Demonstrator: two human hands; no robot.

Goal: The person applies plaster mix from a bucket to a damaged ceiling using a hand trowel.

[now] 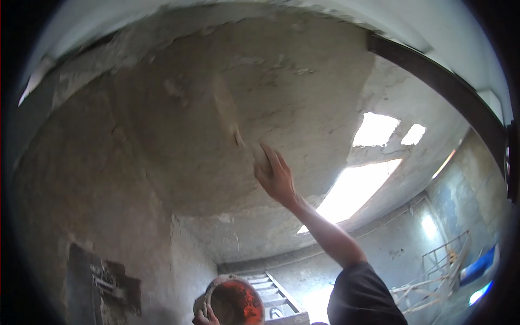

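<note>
Two hands, one tool, one bucket: right hand [275,176] closed round the tool [226,108], blade motion-blurred at the grey surface [303,103] overhead, contact can't be told; left hand [205,315] gripping the bucket [250,303] at its left edge, low in view. Bare surface either side of the blade, bounded left by one corner and upper right by one dark beam [444,80]. One large opening [352,192] shows behind the right forearm with two small openings [376,130] above it, and one ladder [284,292] behind the bucket.
</note>
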